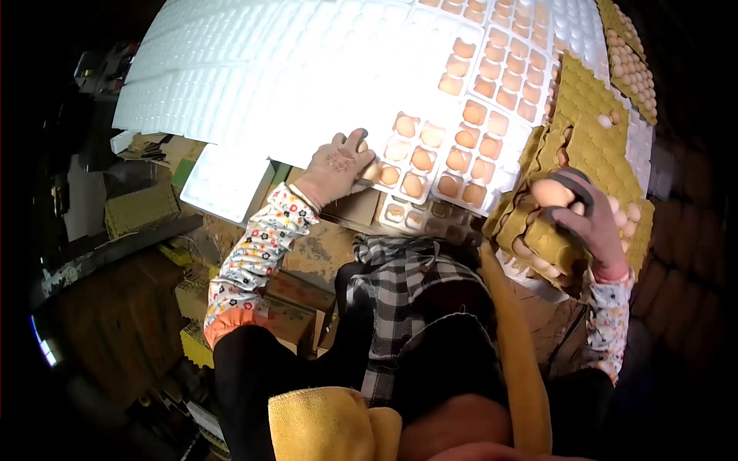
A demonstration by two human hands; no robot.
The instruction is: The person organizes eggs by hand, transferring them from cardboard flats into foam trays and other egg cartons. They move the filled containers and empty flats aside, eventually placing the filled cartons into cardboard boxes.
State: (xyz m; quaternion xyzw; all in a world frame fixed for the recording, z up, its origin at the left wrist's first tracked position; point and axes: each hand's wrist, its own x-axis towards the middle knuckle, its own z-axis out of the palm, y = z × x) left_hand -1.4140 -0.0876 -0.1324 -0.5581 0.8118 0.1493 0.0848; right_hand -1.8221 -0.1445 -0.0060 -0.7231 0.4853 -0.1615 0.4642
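Observation:
My left hand (336,168), in a pinkish work glove, is closed around eggs (370,171) at the near edge of white foam egg trays. Beside it, a foam tray section (419,170) holds several brown eggs in its cells. My right hand (596,225), gloved with dark fingertips, grips a brown egg (551,193), and a second egg shows under its fingers. That hand is above yellow-brown pulp egg trays (592,146), where several loose eggs (632,219) sit around it.
White foam trays (223,69) cover the left and middle of the table, overexposed in the centre. More filled cells (513,73) lie at the back right. Another pulp tray with eggs (632,77) stands at far right. Cardboard boxes (288,307) are below the table edge.

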